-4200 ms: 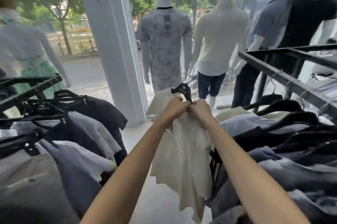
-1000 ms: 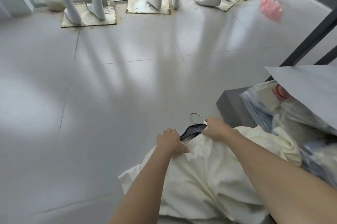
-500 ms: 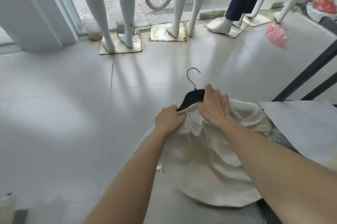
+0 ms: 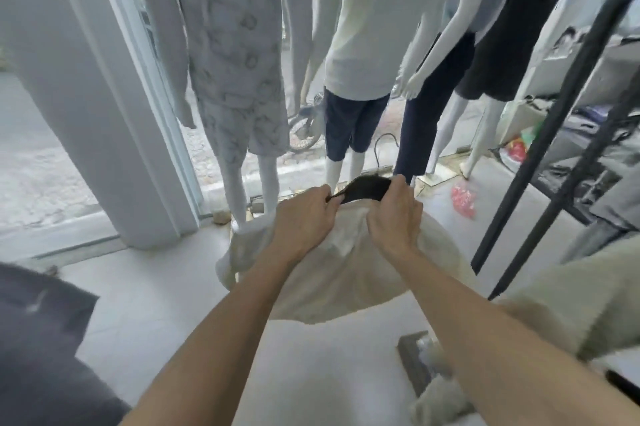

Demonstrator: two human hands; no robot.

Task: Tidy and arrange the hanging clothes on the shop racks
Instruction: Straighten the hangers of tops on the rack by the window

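Cream shirt [image 4: 346,269] on a black hanger [image 4: 363,191], held up over the white tiled floor [image 4: 166,304], left hand [image 4: 304,221] pinching the hanger's left tip, right hand [image 4: 394,217] with fingers curled over its right end and the fabric, dressed mannequins [image 4: 356,27] beyond, black rack [image 4: 554,131] at right

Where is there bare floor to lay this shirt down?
Bare floor between the pillar and the shirt, and nearer, left of the box. Crowded: mannequins ahead, rack and pink bag right. Left hand and right hand grip the hanger.
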